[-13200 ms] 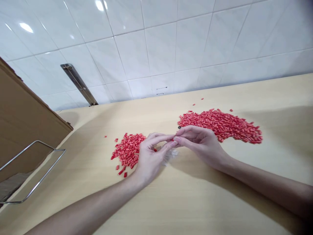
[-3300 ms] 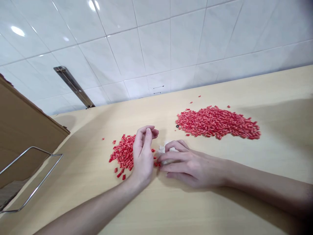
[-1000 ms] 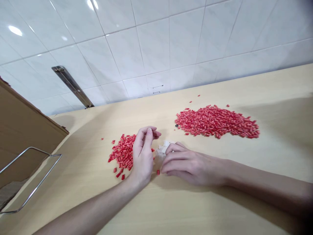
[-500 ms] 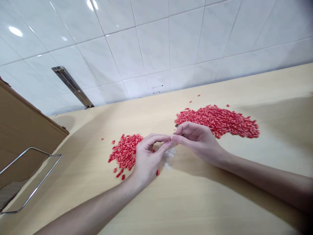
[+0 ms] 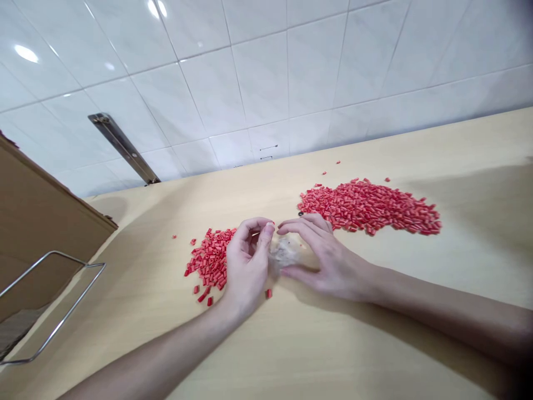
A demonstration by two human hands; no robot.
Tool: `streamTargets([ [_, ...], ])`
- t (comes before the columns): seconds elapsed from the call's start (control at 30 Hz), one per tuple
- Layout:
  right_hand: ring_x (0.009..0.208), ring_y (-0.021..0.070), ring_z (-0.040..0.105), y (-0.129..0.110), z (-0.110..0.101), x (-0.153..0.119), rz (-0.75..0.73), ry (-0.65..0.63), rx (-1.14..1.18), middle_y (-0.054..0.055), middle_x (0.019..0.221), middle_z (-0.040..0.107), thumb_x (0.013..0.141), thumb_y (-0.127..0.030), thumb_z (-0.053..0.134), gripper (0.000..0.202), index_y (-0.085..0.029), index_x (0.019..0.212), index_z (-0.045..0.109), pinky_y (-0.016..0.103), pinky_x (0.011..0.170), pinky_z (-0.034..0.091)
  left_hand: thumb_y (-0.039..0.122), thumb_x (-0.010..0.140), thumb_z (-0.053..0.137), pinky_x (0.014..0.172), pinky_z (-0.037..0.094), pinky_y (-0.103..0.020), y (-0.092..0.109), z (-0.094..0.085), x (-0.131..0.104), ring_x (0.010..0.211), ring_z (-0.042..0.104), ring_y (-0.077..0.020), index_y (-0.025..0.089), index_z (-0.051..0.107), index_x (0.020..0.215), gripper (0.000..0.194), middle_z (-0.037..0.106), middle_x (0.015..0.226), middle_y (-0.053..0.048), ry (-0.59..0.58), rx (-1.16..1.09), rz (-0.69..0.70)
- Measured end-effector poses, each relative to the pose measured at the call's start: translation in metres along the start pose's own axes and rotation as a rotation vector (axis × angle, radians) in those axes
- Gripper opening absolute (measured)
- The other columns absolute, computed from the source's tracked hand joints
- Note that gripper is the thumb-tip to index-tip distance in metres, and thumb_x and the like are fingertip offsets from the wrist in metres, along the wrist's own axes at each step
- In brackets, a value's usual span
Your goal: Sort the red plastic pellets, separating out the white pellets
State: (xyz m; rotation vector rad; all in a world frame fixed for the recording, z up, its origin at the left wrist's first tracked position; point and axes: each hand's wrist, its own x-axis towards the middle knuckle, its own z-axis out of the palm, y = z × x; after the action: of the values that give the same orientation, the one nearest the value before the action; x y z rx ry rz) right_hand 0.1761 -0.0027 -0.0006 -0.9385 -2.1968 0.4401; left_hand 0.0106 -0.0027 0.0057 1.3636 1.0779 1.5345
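Note:
My left hand [image 5: 249,261] is closed in a pinch, with a bit of a small red tube [image 5: 273,223] showing at its fingertips. Facing it, my right hand [image 5: 322,253] has its thumb and fingers apart. Between the two hands lies a small whitish, see-through heap [image 5: 285,253] of tiny pieces, close to the right fingertips. A pile of short red plastic tubes [image 5: 210,258] spreads on the table beside my left hand, which covers its right side. One loose red tube [image 5: 268,293] lies near the left wrist.
A larger pile of red pieces [image 5: 375,208] stretches behind my right hand, with a small black ring [image 5: 300,214] at its left end. On the left stand a cardboard box [image 5: 45,222] and a bent metal wire frame [image 5: 69,311]. A metal bar [image 5: 125,149] leans against the tiled wall.
My fingertips were together and have parted. The left hand has drawn back slightly left, keeping its pinch; the right hand has opened and dropped toward the whitish heap.

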Motion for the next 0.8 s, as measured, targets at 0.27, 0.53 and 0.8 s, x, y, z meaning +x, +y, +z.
streamTargets([
  [0.27, 0.121, 0.0285, 0.041, 0.0003, -0.007, 0.0031, 0.046, -0.062, 0.087, 0.009, 0.131, 0.051, 0.059, 0.001, 0.055, 0.061, -0.022, 0.115, 0.049, 0.048, 0.104, 0.035, 0.033, 0.091, 0.059, 0.072, 0.048, -0.021, 0.001, -0.0002, -0.0009, 0.08, 0.06, -0.0109, 0.018, 0.063, 0.089, 0.016, 0.064, 0.084, -0.002, 0.029, 0.057, -0.033],
  [0.53, 0.125, 0.0285, 0.041, 0.0055, -0.0023, 0.0021, 0.047, -0.035, 0.1, 0.01, 0.131, 0.051, 0.075, -0.003, 0.051, 0.051, -0.026, 0.121, 0.047, 0.05, 0.105, 0.036, 0.035, 0.09, 0.06, 0.072, 0.048, -0.024, 0.0003, -0.0007, -0.0011, 0.081, 0.061, -0.0135, 0.019, 0.063, 0.089, 0.017, 0.065, 0.085, -0.003, 0.031, 0.055, -0.037],
  [0.8, 0.124, 0.0273, 0.04, 0.0058, -0.0035, 0.0025, 0.037, -0.077, 0.073, 0.01, 0.134, 0.049, 0.072, 0.002, 0.049, 0.053, -0.025, 0.119, 0.047, 0.05, 0.105, 0.037, 0.033, 0.09, 0.06, 0.072, 0.048, -0.022, 0.0008, 0.0003, -0.0014, 0.08, 0.061, -0.0121, 0.018, 0.062, 0.089, 0.015, 0.065, 0.085, -0.002, 0.038, 0.044, -0.047],
])
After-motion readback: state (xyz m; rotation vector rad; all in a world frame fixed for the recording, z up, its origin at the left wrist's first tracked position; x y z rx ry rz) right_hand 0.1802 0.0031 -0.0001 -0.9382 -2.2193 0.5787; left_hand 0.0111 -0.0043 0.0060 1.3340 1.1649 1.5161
